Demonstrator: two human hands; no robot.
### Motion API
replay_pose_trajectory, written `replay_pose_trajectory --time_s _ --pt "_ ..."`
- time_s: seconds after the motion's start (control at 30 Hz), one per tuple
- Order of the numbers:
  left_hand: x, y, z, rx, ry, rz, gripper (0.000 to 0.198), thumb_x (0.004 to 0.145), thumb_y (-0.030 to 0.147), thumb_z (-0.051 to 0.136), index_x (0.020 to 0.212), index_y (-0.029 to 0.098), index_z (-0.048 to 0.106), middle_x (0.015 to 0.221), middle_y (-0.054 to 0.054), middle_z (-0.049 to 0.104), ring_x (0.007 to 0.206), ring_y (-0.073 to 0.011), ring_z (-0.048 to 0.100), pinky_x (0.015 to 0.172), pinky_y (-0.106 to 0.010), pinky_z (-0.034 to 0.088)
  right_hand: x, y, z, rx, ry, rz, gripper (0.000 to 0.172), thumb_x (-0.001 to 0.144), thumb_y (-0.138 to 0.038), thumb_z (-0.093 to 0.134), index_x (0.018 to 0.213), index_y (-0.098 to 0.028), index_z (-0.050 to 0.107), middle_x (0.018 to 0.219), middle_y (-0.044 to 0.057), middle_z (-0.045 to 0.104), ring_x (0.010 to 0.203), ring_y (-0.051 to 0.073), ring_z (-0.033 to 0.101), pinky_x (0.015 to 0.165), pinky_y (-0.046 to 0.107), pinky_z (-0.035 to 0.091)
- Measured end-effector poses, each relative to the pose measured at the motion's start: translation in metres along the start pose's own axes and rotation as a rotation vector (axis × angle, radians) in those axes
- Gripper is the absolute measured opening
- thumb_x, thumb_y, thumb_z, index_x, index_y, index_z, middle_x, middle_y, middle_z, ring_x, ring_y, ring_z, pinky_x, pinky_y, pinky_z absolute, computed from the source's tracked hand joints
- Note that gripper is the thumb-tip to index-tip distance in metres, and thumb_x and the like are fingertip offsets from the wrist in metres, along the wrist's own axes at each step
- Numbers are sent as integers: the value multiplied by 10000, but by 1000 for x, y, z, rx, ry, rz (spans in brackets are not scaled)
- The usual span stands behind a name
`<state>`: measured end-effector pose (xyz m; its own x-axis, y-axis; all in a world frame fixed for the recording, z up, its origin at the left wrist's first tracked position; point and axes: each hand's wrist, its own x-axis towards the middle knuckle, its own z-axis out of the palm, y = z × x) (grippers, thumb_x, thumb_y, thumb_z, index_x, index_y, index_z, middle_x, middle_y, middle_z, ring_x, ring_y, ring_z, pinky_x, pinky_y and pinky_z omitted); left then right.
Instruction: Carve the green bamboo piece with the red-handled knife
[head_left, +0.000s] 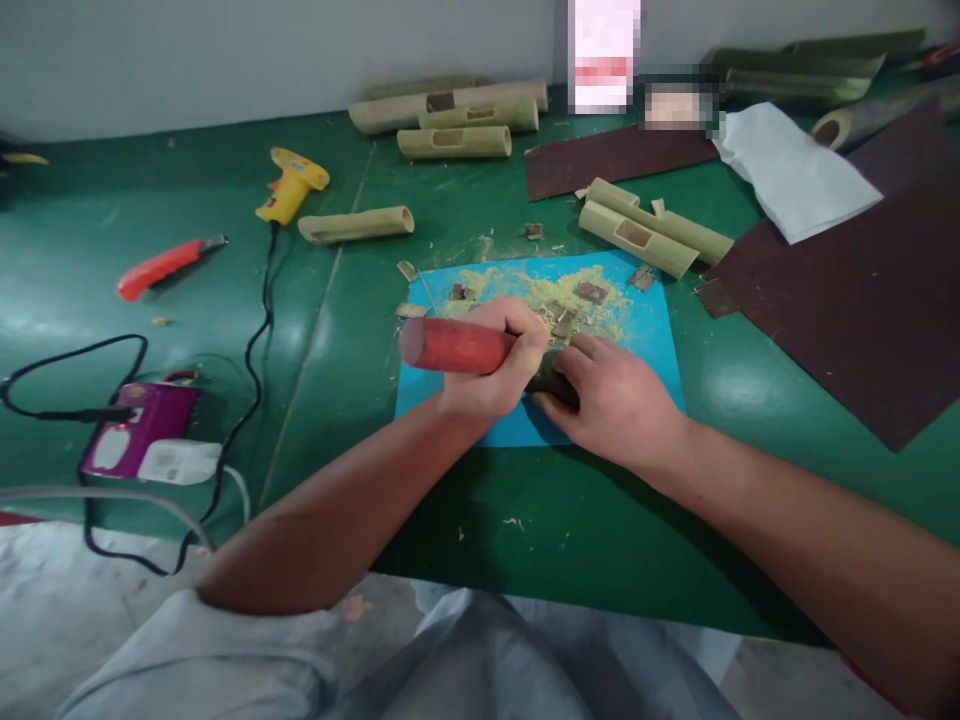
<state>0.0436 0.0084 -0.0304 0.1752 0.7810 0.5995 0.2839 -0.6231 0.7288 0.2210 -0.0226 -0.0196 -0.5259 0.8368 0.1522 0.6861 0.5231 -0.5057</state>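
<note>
My left hand [499, 385] is closed around a tool with a thick red round handle [457, 346], whose butt end points left. Its working end is hidden by my fingers. Close beside it, my right hand [619, 395] grips a dark greenish bamboo piece [553, 380], mostly covered by the hand. Both hands are over a blue sheet [656, 345] on the green table. Pale bamboo shavings [574, 295] and small dark bamboo chips [590, 292] lie scattered on the sheet just beyond my hands.
Bamboo tubes with cut openings lie at the back [454, 142] and right [637, 240]. On the left are a yellow corded glue gun [291, 188], a red utility knife [169, 267] and a purple power box [142, 425] with cables. Brown sheets [862, 290] and white paper [795, 170] lie right.
</note>
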Motion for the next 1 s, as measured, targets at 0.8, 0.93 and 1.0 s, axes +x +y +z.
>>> replay_pose_trajectory --time_s 0.8,0.93,1.0 --pt "2 6 11 -188 216 -123 325 840 257 634 549 223 492 509 13 484 461 -122 433 457 -314 349 4 -9 -1 -5 -53 18 156 945 -293 641 930 -145 686 958 112 665 838 229 596 690 344 422" --pt "4 0 11 -147 204 -73 305 895 332 641 617 235 556 572 -4 555 510 -143 506 486 -321 415 2 -9 0 2 -23 22 161 938 -298 654 920 -140 685 957 112 670 835 225 603 690 338 427" --pt "3 -2 10 -127 169 -55 305 903 348 649 632 237 561 580 -7 567 515 -148 517 490 -326 423 2 -8 1 10 1 17 154 932 -298 659 907 -146 679 955 108 670 832 221 601 691 334 427"
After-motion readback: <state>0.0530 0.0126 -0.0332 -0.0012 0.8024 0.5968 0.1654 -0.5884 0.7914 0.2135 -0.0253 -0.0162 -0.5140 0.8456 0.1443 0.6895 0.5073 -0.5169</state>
